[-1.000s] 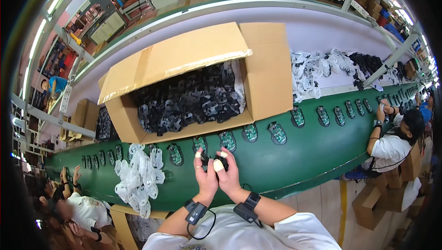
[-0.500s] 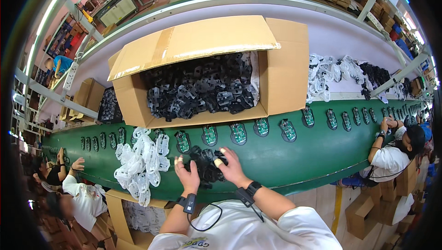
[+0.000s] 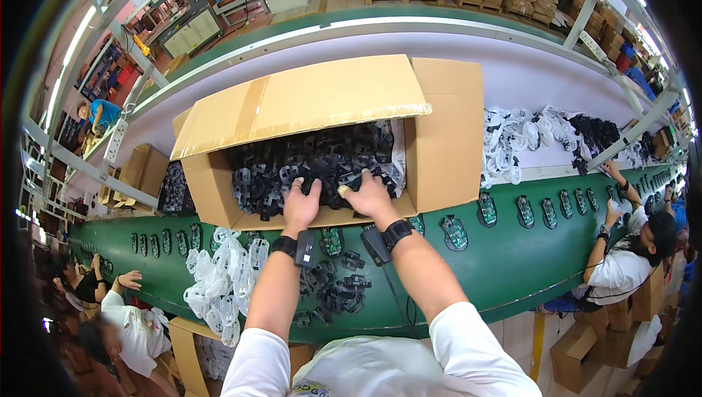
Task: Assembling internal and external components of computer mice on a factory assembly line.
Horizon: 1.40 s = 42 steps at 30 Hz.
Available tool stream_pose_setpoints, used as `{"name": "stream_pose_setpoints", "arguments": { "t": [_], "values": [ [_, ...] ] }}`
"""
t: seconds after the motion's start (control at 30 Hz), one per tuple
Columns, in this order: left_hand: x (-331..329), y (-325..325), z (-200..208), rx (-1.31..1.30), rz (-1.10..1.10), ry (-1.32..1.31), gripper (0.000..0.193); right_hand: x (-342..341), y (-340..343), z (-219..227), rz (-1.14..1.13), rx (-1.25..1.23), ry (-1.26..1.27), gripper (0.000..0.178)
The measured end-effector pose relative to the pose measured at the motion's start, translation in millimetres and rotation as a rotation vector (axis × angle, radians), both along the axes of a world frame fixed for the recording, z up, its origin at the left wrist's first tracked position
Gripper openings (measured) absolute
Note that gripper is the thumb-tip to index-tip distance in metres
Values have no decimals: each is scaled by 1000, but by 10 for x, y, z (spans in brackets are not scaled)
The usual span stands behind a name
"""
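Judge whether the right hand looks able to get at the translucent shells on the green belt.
Probably not directly: the right hand is at the black parts in the cardboard box, with the left forearm between it and those translucent shells.

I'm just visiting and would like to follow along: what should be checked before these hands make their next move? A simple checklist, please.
1. Carton open: ok. The cardboard carton opens toward the person.
2. Both hands at the parts: ok. The left hand and right hand reach in among the black plastic parts.
3. Firm hold: cannot tell. The fingertips are partly hidden among the parts.
4. Green surface free of loose parts between the forearms: not ok. A loose black pile lies there.
5. White heap kept apart from that pile: ok. The white heap lies left of the left forearm.
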<state>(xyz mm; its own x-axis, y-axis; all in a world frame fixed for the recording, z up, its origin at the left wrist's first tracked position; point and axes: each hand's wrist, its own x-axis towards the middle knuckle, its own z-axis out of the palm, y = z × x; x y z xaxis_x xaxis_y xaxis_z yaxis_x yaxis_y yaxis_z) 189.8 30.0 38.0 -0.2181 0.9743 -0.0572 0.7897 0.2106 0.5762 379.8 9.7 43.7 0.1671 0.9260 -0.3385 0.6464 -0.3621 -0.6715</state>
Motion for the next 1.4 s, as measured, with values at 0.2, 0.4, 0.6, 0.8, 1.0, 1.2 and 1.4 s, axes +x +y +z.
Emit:
{"name": "stream_pose_setpoints", "arguments": {
  "t": [0.2, 0.4, 0.6, 0.8, 1.0, 1.2, 1.4],
  "values": [
    [430, 11, -83, 59, 91, -146, 63, -43, 101, -188, -166, 112, 368, 90],
    [635, -180, -239, 344, 213, -1026, 37, -531, -97, 64, -281, 425, 604, 72],
    [784, -890, 461, 349, 107, -1011, 37, -549, -665, 222, -284, 616, 799, 62],
    [225, -2089, 237, 299, -131, -697, 36, -758, -1997, 102, -223, 634, 890, 65],
    [-609, -2368, -415, 143, -62, -340, 42, -949, -2201, -623, 97, 237, 478, 67],
    [-996, -2239, -388, 37, -155, -160, 42, 189, -2541, -1145, -176, 39, 647, 41],
    [-2060, -2489, -417, -164, -400, -291, 24, 1240, -4307, -1153, -415, -272, 659, 30]
  ]
}}
